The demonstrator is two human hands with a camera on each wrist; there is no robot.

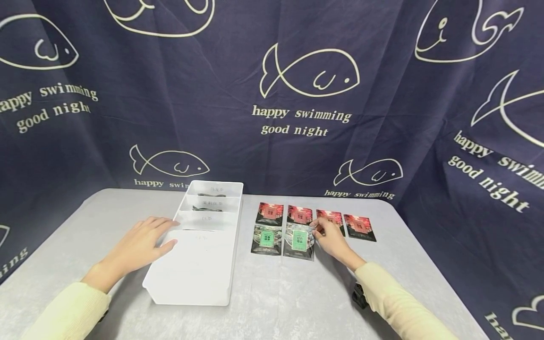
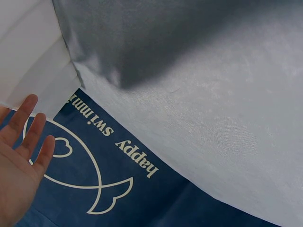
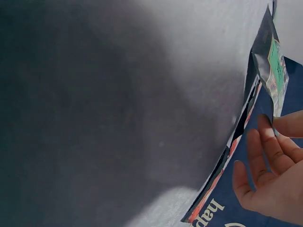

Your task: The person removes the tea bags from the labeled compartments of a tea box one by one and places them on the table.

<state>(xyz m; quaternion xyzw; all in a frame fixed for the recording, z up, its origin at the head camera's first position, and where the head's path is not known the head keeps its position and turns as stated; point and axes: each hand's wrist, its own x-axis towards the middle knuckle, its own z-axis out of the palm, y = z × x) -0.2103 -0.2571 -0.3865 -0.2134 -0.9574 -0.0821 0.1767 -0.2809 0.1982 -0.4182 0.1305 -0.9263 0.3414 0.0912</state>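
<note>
My right hand (image 1: 332,240) pinches the right edge of a tea sachet with a green label (image 1: 299,242) between thumb and fingers. In the right wrist view this sachet (image 3: 276,68) stands tilted up at the thumb and fingertips. Another green-labelled sachet (image 1: 266,240) lies just left of it. Behind them is a row of several red sachets (image 1: 270,213). My left hand (image 1: 138,244) is at the left rim of a white divided box (image 1: 191,281), its fingers extended. The left wrist view shows those fingers (image 2: 29,135) fairly straight beside the box wall.
Dividers with handwritten labels split the box; dark sachets (image 1: 207,208) show in its rear compartments. The grey tabletop (image 1: 272,293) ends at a dark blue curtain (image 1: 306,156) with fish prints, which stands behind and to both sides.
</note>
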